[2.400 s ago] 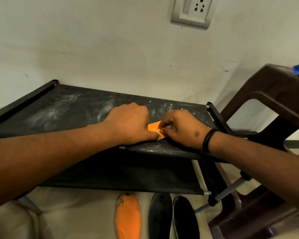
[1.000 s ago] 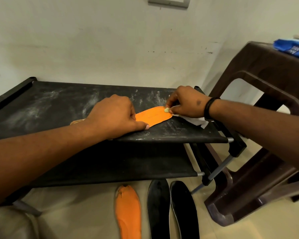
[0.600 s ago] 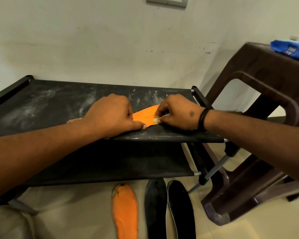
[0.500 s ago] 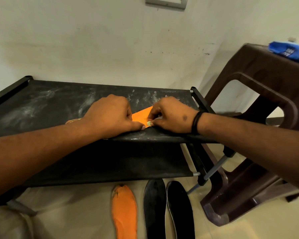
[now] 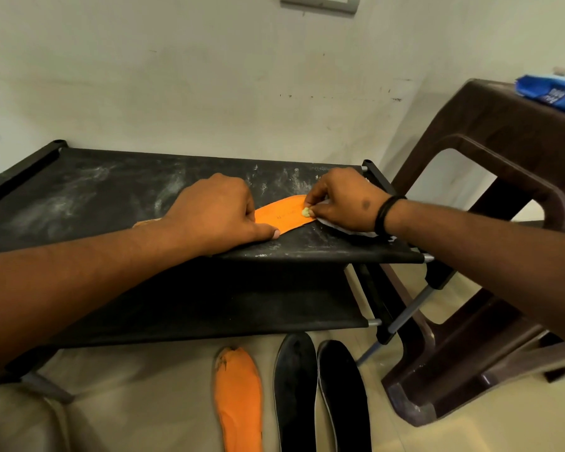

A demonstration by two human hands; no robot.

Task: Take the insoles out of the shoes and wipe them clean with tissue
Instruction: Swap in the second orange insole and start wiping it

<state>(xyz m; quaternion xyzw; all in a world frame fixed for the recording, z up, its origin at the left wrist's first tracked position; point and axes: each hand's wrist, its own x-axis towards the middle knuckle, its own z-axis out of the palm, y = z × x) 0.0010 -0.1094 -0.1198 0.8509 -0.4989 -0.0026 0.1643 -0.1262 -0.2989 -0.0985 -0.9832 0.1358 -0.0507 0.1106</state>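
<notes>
Two hands worked on one orange insole (image 5: 282,214) lying flat on the dusty top shelf of a black rack (image 5: 88,194). Left hand (image 5: 214,215): knuckles up, fingers (image 5: 268,230) curled down over the insole's near part, thumb stretched along the front edge, pressing it against the shelf fabric. Right hand (image 5: 343,202): fingers (image 5: 310,213) bunched and pinching a white tissue (image 5: 356,230), pressed onto the insole's far tip; most of the tissue lay hidden beneath the palm, with a crumpled edge showing just below the wrist, which wore a black band (image 5: 385,213). Between the two sets of fingers the bare middle of the insole was exposed, with faint dark printing on it. White dust streaks marked the shelf beyond both hands. Below the fingers, on the tiled floor (image 5: 150,406) in front of the rack's lower shelf, a second orange insole (image 5: 238,399) lay beside two black insoles (image 5: 320,396), all three lengthwise and close together. Right of the right hand stood a brown plastic stool (image 5: 516,177), carrying a blue packet (image 5: 552,94) at its far edge. A grey switch plate (image 5: 320,2) sat on the wall above.
</notes>
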